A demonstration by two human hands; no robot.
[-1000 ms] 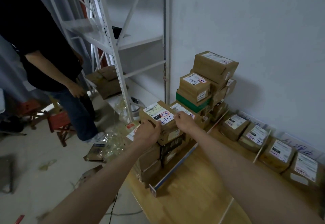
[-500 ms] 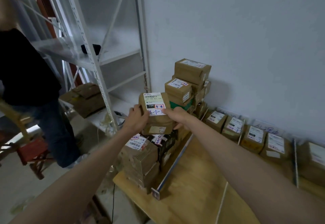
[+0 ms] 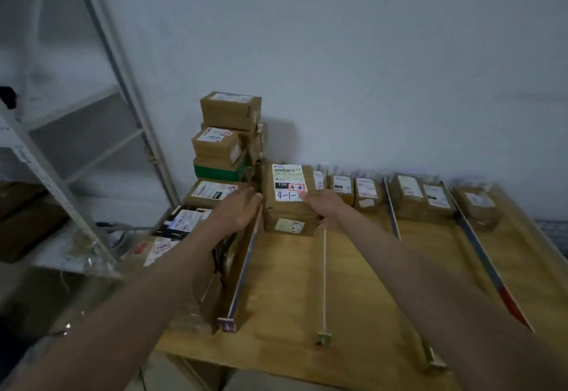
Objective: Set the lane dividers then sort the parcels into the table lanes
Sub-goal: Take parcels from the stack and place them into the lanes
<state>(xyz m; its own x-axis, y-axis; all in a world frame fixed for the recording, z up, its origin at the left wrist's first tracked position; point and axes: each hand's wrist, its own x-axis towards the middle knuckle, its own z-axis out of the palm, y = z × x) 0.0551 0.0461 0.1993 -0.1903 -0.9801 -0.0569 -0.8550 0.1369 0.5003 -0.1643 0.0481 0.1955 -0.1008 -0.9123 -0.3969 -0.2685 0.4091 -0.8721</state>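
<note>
Standing mid-frame at the worktop's (image 3: 276, 304) back, the parcel (image 3: 290, 198) looks stiff, light cardboard — best gripped by opposite sides; left hand (image 3: 238, 211) spread beside it, right hand (image 3: 324, 206) pressing its label.

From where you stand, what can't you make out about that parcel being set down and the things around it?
- Parcel: head view; the small label print is blurred, and the right hand covers the end of the handwritten mark.
- Whether the parcel rests on the table: its underside is hidden.
- Labels on the row of boxes by the wall: too small and blurred.
- Left hand: its fingers' contact with the parcel is unclear.
- Shelf: cut off by the left edge.
</note>
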